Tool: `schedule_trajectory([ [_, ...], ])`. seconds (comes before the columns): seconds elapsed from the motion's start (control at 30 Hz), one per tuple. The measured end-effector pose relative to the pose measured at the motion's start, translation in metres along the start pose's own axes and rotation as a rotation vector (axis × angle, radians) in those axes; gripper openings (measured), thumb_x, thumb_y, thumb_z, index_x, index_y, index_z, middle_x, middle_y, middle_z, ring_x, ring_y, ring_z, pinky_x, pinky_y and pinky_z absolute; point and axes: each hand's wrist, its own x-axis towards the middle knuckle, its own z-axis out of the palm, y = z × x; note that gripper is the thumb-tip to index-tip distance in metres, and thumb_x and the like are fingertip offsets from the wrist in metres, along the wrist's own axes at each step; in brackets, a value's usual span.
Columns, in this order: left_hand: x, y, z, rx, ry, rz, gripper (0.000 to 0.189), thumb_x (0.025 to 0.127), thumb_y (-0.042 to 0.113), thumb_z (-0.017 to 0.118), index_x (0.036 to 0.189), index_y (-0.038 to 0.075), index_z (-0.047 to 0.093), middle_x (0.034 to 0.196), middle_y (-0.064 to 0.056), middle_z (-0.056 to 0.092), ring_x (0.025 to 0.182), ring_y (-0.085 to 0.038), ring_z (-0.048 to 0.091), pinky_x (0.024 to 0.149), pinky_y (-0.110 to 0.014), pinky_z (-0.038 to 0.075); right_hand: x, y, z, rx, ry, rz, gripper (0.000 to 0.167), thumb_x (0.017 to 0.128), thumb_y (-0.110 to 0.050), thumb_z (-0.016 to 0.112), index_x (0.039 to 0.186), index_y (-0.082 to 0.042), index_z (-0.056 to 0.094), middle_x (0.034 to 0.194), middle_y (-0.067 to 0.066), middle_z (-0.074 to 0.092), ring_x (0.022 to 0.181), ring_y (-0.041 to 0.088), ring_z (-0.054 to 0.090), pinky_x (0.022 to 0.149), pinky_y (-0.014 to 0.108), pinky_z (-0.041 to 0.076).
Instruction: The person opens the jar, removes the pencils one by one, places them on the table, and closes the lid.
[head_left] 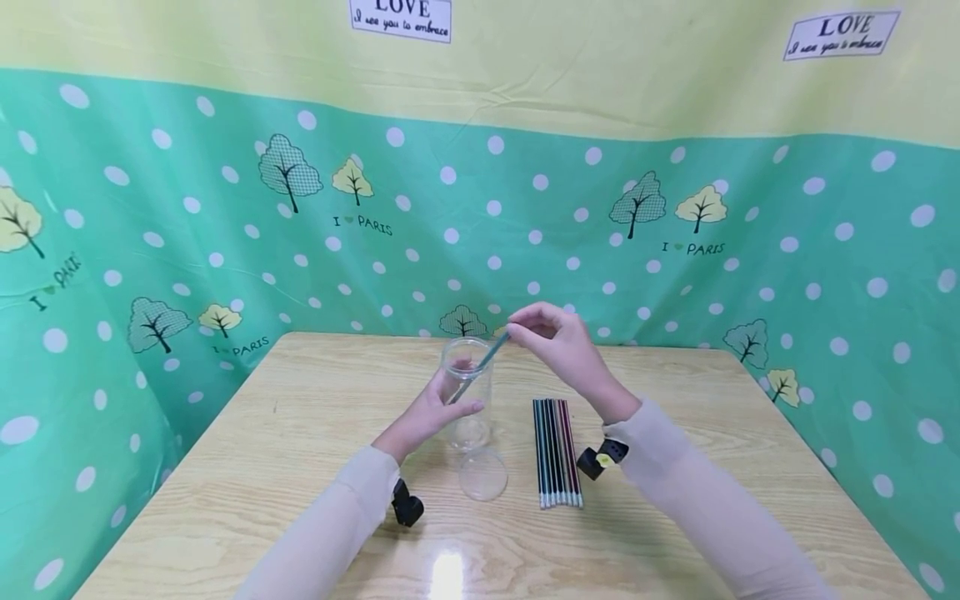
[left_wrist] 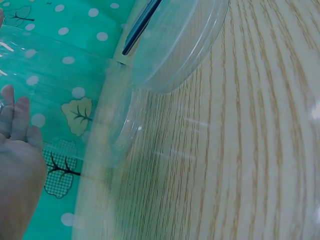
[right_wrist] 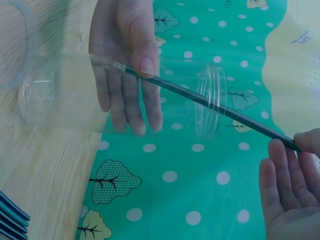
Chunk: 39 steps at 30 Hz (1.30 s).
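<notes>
A tall clear plastic jar (head_left: 482,392) stands on the table, its mouth uncovered. My left hand (head_left: 427,414) grips it around the side, with the fingers behind the wall in the right wrist view. Between the thumb and fingertips of my right hand (head_left: 567,352), above the rim, is one end of a dark green pencil (right_wrist: 185,92). The pencil slants through the mouth, its eraser end inside the jar. In front of the jar lies a round clear lid (head_left: 483,475). A row of pencils (head_left: 557,454) lies side by side to the right, eraser ends toward me.
The light wooden table (head_left: 300,467) ends at a green and yellow patterned curtain (head_left: 495,208) behind and at the sides. Black wrist cameras (head_left: 407,505) are strapped at both sleeves. The lid and pencil row lie between the forearms.
</notes>
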Motion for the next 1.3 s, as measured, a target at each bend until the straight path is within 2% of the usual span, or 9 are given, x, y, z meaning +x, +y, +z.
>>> schedule_trajectory([
  [0.1, 0.000, -0.001, 0.000, 0.001, -0.001, 0.004, 0.073, 0.091, 0.016, 0.075, 0.151, 0.026, 0.033, 0.156, -0.002, 0.039, 0.148, -0.027, 0.024, 0.118, -0.057, 0.016, -0.003, 0.001, -0.005, -0.009, 0.019, -0.007, 0.021, 0.095, -0.025, 0.072, 0.108, -0.008, 0.071, 0.100, 0.005, 0.073, 0.091, 0.021, 0.070, 0.084, 0.040, 0.057],
  [0.2, 0.000, -0.001, 0.000, 0.007, 0.001, 0.001, 0.074, 0.091, 0.017, 0.076, 0.151, 0.027, 0.034, 0.158, -0.006, 0.035, 0.149, -0.029, 0.023, 0.118, -0.058, 0.016, -0.006, 0.000, -0.011, -0.016, 0.041, -0.014, 0.020, 0.095, -0.025, 0.072, 0.108, -0.009, 0.071, 0.101, 0.007, 0.072, 0.091, 0.020, 0.070, 0.083, 0.038, 0.058],
  [0.33, -0.001, -0.001, 0.000, 0.017, 0.006, -0.007, 0.074, 0.090, 0.018, 0.076, 0.151, 0.027, 0.034, 0.161, -0.011, 0.029, 0.149, -0.035, 0.019, 0.117, -0.062, 0.012, -0.010, 0.000, -0.016, 0.004, 0.059, -0.034, 0.019, 0.095, -0.021, 0.072, 0.108, -0.007, 0.070, 0.103, 0.016, 0.071, 0.091, 0.021, 0.070, 0.082, 0.035, 0.058],
  [0.47, -0.002, -0.001, 0.000, 0.020, 0.013, -0.016, 0.075, 0.090, 0.018, 0.077, 0.151, 0.028, 0.034, 0.162, -0.010, 0.029, 0.149, -0.038, 0.018, 0.117, -0.063, 0.012, -0.014, 0.001, -0.018, 0.041, 0.066, -0.049, 0.019, 0.095, -0.017, 0.072, 0.107, -0.004, 0.070, 0.105, 0.023, 0.069, 0.090, 0.021, 0.070, 0.082, 0.034, 0.058],
  [0.7, -0.003, 0.001, 0.001, 0.025, 0.031, -0.051, 0.077, 0.088, 0.022, 0.079, 0.150, 0.034, 0.035, 0.160, -0.002, 0.032, 0.148, -0.040, 0.019, 0.114, -0.067, 0.015, -0.020, 0.005, -0.022, 0.087, 0.092, -0.057, 0.020, 0.095, -0.015, 0.071, 0.108, 0.000, 0.068, 0.101, 0.016, 0.071, 0.090, 0.023, 0.070, 0.082, 0.034, 0.058],
  [0.83, -0.004, 0.001, 0.002, 0.029, 0.039, -0.065, 0.077, 0.088, 0.024, 0.079, 0.150, 0.035, 0.035, 0.159, -0.006, 0.033, 0.148, -0.040, 0.018, 0.112, -0.070, 0.015, -0.024, 0.009, -0.026, 0.128, 0.122, -0.054, 0.023, 0.095, -0.014, 0.071, 0.110, 0.002, 0.066, 0.102, 0.016, 0.069, 0.094, 0.028, 0.070, 0.085, 0.036, 0.058],
  [1.03, -0.003, 0.001, 0.002, 0.021, 0.030, -0.065, 0.080, 0.089, 0.022, 0.078, 0.153, 0.030, 0.032, 0.160, -0.015, 0.031, 0.149, -0.040, 0.017, 0.115, -0.066, 0.014, -0.032, 0.013, -0.033, 0.130, 0.171, -0.042, 0.027, 0.096, -0.018, 0.070, 0.112, 0.002, 0.064, 0.103, 0.014, 0.070, 0.096, 0.030, 0.070, 0.087, 0.034, 0.057],
  [1.3, -0.002, 0.002, 0.001, 0.022, 0.018, -0.045, 0.081, 0.089, 0.023, 0.078, 0.154, 0.031, 0.030, 0.162, -0.014, 0.027, 0.150, -0.036, 0.016, 0.117, -0.060, 0.014, -0.041, 0.015, -0.043, 0.107, 0.214, -0.054, 0.028, 0.098, -0.020, 0.067, 0.115, 0.001, 0.063, 0.105, 0.018, 0.070, 0.097, 0.026, 0.070, 0.089, 0.030, 0.056],
])
